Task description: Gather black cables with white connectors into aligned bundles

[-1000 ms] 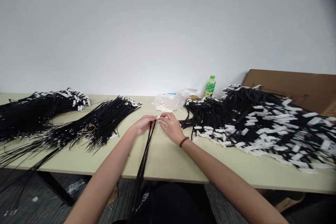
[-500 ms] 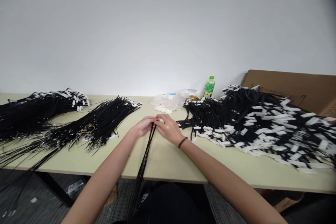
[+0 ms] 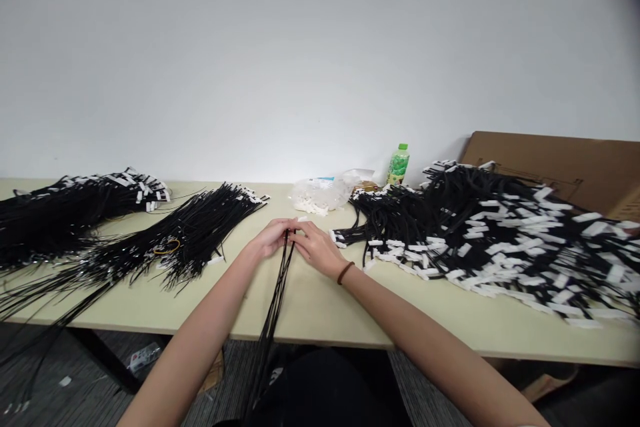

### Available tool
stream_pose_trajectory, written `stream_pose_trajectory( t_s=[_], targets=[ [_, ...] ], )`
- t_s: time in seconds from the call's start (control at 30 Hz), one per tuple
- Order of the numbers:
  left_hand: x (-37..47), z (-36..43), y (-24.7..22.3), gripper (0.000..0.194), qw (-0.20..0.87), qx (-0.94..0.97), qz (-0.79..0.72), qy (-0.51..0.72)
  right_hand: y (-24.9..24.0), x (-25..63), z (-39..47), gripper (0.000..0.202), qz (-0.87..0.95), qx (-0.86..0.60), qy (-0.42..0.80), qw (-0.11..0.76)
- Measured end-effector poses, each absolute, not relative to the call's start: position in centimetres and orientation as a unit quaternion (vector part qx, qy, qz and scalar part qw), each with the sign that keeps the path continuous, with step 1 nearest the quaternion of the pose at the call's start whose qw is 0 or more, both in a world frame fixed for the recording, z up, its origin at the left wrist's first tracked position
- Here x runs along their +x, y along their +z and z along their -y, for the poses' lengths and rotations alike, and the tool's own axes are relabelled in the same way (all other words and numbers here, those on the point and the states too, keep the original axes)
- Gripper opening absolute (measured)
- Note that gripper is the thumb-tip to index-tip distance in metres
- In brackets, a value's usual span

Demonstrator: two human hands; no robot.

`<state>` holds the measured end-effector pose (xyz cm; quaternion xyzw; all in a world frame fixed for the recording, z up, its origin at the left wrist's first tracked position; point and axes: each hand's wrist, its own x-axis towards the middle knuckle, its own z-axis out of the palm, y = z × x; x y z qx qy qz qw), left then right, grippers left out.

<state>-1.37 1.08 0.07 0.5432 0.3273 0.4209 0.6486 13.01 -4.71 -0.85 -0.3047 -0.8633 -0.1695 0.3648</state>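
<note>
Over the middle of the table, my left hand (image 3: 273, 237) and my right hand (image 3: 317, 247) meet, both closed on the upper end of a bundle of thin black cables (image 3: 276, 300). The bundle hangs from my fingers over the table's front edge toward my lap. A small white piece (image 3: 302, 219) shows at my right fingertips; its exact kind is too small to tell. Just beyond my hands lies a clear plastic bag (image 3: 320, 195) with small white parts in it. To the right of my right hand are black cables with white ends (image 3: 350, 235).
A large pile of black cables with white tags (image 3: 500, 233) covers the table's right side. Two more cable heaps (image 3: 185, 233) (image 3: 65, 213) lie at left, one with a yellow band (image 3: 167, 247). A green-capped bottle (image 3: 398, 165) and a cardboard box (image 3: 555, 170) stand behind.
My fingers have shifted slightly at the cable tops, and the strands are more spread apart. The white piece at my right fingertips now shows more clearly.
</note>
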Motion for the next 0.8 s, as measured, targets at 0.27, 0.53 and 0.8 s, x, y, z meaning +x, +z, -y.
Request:
stream_pose_trajectory(
  t_s=[0.27,0.53,0.8],
  targets=[
    [-1.4,-1.2,0.4,0.019,0.645,0.511,-0.340,0.454,-0.8,12.8,4.8,0.020,0.875,-0.288,-0.148,0.360],
    [-1.5,-1.5,0.5,0.019,0.636,0.479,-0.344,0.498,-0.7,12.8,5.0,0.027,0.875,-0.299,-0.113,0.363],
    [-1.9,-2.3,0.1,0.019,0.627,0.460,-0.325,0.538,-0.3,12.9,5.3,0.028,0.864,-0.300,-0.078,0.398]
  ],
)
